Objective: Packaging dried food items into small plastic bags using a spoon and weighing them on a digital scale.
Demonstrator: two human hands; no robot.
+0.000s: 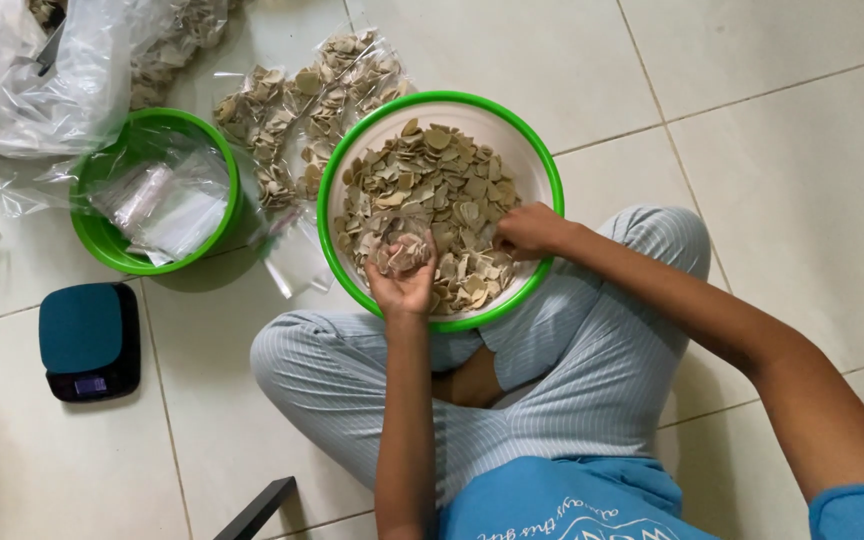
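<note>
A white bowl with a green rim [544,165] rests on my crossed legs and the tiled floor. It is filled with several flat, pale beige chips [432,180]. My left hand [402,285] holds a small clear plastic bag [402,248] partly filled with chips, just above the bowl's near side. My right hand [524,232] reaches into the bowl from the right, its fingers closed among the chips next to the bag.
Several filled clear packets [302,110] lie on the floor behind the bowl. A green bowl [102,235] at left holds empty clear bags. A small dark kitchen scale [87,340] sits at lower left. Big plastic bags [42,80] lie at top left.
</note>
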